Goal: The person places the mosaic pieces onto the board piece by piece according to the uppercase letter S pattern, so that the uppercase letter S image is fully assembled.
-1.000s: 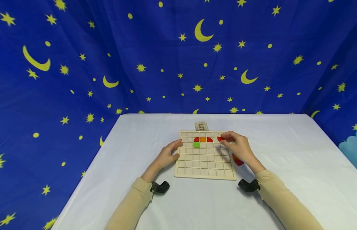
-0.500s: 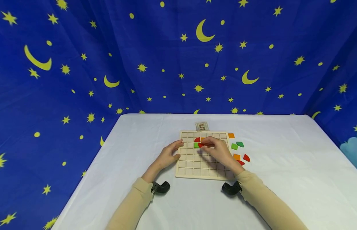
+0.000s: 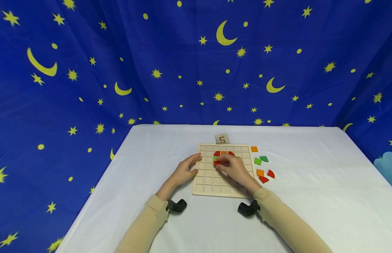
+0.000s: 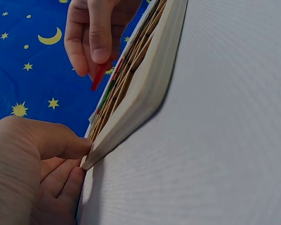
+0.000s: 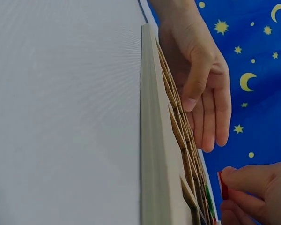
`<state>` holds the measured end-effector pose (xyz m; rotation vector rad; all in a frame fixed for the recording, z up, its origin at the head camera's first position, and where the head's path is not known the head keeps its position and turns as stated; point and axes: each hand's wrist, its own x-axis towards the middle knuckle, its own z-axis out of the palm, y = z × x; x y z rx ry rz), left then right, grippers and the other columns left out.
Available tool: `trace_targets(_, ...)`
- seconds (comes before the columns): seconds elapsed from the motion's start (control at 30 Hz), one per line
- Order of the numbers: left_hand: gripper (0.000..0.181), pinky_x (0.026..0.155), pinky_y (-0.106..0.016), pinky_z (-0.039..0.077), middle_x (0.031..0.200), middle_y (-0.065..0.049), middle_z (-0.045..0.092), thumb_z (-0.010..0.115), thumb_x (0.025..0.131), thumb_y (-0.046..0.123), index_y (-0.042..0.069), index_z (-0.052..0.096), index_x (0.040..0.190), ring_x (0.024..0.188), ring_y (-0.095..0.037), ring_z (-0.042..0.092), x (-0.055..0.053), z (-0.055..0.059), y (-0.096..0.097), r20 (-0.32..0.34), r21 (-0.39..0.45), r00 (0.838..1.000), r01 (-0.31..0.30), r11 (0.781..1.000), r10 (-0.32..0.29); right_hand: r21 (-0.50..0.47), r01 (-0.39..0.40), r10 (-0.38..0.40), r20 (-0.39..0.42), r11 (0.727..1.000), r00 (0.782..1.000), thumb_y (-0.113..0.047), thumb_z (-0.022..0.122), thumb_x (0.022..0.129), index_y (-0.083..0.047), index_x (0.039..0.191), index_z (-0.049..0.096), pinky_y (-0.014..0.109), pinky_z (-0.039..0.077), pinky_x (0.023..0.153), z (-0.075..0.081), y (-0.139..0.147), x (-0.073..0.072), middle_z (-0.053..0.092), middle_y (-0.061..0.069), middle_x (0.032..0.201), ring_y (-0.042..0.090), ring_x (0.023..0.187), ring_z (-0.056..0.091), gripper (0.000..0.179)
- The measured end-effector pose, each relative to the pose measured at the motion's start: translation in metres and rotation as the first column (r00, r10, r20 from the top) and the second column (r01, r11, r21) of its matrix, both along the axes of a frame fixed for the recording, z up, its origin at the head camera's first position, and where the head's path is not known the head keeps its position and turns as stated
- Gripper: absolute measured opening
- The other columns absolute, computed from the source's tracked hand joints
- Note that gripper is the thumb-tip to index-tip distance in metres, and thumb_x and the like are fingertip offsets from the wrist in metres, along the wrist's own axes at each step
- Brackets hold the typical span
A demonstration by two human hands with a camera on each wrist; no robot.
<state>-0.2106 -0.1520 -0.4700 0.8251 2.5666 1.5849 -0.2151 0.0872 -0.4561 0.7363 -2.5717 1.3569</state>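
Note:
The wooden grid board [image 3: 204,182] lies on the white table. My left hand [image 3: 184,170] rests at its left edge, fingers extended; in the left wrist view the thumb touches the rim. My right hand [image 3: 234,169] is above the board, pinching a red quarter-circle tile [image 4: 100,76] between thumb and fingertips. That tile is just below a green square tile [image 3: 215,159]. The row above holds one red quarter-circle tile [image 3: 216,153], an orange square tile [image 3: 223,152] and another red quarter-circle tile [image 3: 231,153]. The right hand partly covers the grid.
Right of the board lie loose tiles: orange squares [image 3: 254,149], a green square [image 3: 257,161], a dark green quarter circle [image 3: 263,159] and red quarter circles [image 3: 270,174]. A small patterned card [image 3: 222,139] is behind the board. A starry blue curtain [image 3: 183,52] hangs beyond the table.
The right hand has carried the red quarter-circle tile leftward from the board's right edge to below the green square. My left hand has stayed at the left edge.

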Motion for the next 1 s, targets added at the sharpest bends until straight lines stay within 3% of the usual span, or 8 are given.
trace_targets(0.3, 0.064, 0.108, -0.030, 0.034, 0.133, -0.022, 0.050, 0.059, 0.080, -0.014, -0.008, 0.037, 0.139, 0.125, -0.031, 0.046, 0.0005, 0.0015, 0.0005, -0.012, -0.018, 1.000, -0.006, 1.000, 0.006, 0.087, -0.002, 0.007, -0.063, 0.996, 0.998, -0.009, 0.074, 0.080, -0.006, 0.102, 0.069, 0.032, 0.055, 0.073, -0.0062, 0.0008, -0.0013, 0.068, 0.003, 0.097, 0.015, 0.084, 0.063, 0.023)
trace_targets(0.8, 0.064, 0.108, -0.032, 0.034, 0.133, -0.023, 0.050, 0.058, 0.080, -0.015, -0.009, 0.036, 0.139, 0.125, -0.032, 0.045, 0.0012, 0.0006, 0.0001, 0.000, 0.007, 1.000, 0.003, 1.000, -0.003, 0.088, -0.030, 0.038, -0.096, 0.996, 0.995, -0.006, 0.074, 0.080, -0.005, 0.102, 0.068, 0.033, 0.055, 0.072, -0.0075, 0.0025, -0.0011, 0.068, 0.004, 0.099, 0.016, 0.084, 0.063, 0.023)
trace_targets(0.9, 0.064, 0.108, -0.032, 0.034, 0.133, -0.023, 0.050, 0.058, 0.080, -0.015, -0.009, 0.036, 0.140, 0.125, -0.032, 0.045, 0.0010, 0.0003, 0.0001, 0.001, 0.005, 1.000, 0.001, 1.000, -0.001, 0.038, -0.032, 0.034, -0.053, 0.999, 0.998, -0.006, 0.074, 0.080, -0.003, 0.101, 0.068, 0.032, 0.056, 0.072, -0.0055, 0.0015, -0.0014, 0.068, 0.005, 0.097, 0.017, 0.084, 0.064, 0.022)
trace_targets(1.0, 0.064, 0.108, -0.031, 0.034, 0.133, -0.022, 0.050, 0.058, 0.080, -0.015, -0.009, 0.036, 0.140, 0.125, -0.032, 0.045, 0.0007, -0.0002, 0.0002, 0.002, 0.003, 1.000, 0.001, 1.000, -0.001, -0.057, -0.025, 0.028, 0.057, 0.998, 0.998, -0.007, 0.074, 0.081, -0.002, 0.102, 0.068, 0.029, 0.056, 0.073, -0.0019, 0.0004, -0.0021, 0.068, 0.006, 0.094, 0.017, 0.083, 0.065, 0.022)
